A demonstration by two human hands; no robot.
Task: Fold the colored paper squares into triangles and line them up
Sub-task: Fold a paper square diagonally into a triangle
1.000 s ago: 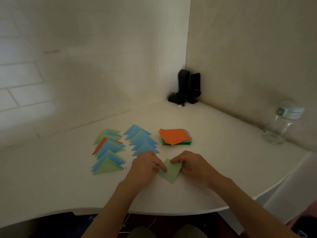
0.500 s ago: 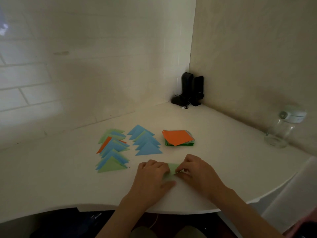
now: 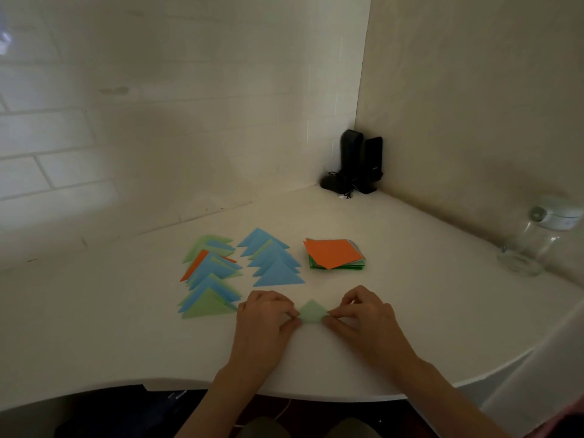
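Observation:
A light green paper (image 3: 311, 312), folded into a triangle, lies flat on the white desk (image 3: 94, 327) between my hands. My left hand (image 3: 268, 314) pinches its left corner and my right hand (image 3: 363, 314) pinches its right corner; only the paper's middle peak shows. Behind my left hand lie two rows of folded triangles: a left row (image 3: 208, 279) of green, blue and orange pieces and a right row (image 3: 273, 259) of blue ones. A stack of unfolded squares (image 3: 335, 254) with an orange sheet on top sits behind my right hand.
Two black speakers (image 3: 360, 162) with a cable stand in the far corner. A glass jar with a white lid (image 3: 534, 238) stands at the right by the wall. The desk's curved front edge (image 3: 300, 392) runs just below my wrists.
The green paper went from a tilted shape to a flat folded triangle. Both hands slid apart along the fold to its outer corners.

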